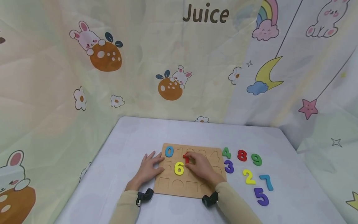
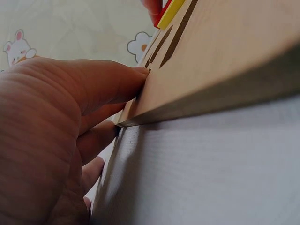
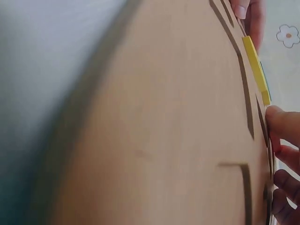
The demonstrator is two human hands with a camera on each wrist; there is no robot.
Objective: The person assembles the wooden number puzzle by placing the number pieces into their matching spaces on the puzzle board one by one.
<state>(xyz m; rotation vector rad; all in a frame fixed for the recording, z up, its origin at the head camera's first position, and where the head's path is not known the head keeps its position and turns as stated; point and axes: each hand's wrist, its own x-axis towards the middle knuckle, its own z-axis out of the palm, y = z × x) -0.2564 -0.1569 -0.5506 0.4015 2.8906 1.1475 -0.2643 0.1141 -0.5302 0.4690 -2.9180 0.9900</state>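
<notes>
Right hand point(image 1: 199, 165) pinches a red number piece point(image 1: 186, 158), seemingly a 1 but partly hidden by the fingers, between thumb and fingertips over the upper middle of a wooden board point(image 1: 179, 191). Shallow number and shape outlines are cut into the board. Just left of the red piece and a little nearer the person lies a yellow 6 point(image 1: 179, 168); a blue 0 point(image 1: 169, 151) sits at the board's far left corner. The person's left hand point(image 1: 148, 168) touches the board's left edge, its fingers spread and extended. Just beside the right edge are a green 4 point(image 1: 226, 152) and a purple 3 point(image 1: 229, 166). Farther right are a red 8 point(image 1: 242, 155), a green 9 point(image 1: 256, 159), a yellow 2 point(image 1: 249, 177), a blue 7 point(image 1: 266, 182) and a purple 5 point(image 1: 261, 196). Everything rests on a white-covered worktop point(image 1: 126, 133). The person wears beige sleeves point(image 1: 126, 205). Behind hangs a pale backdrop point(image 1: 139, 46) printed with rabbits, flowers, a rainbow, a moon and the word "Juice".
</notes>
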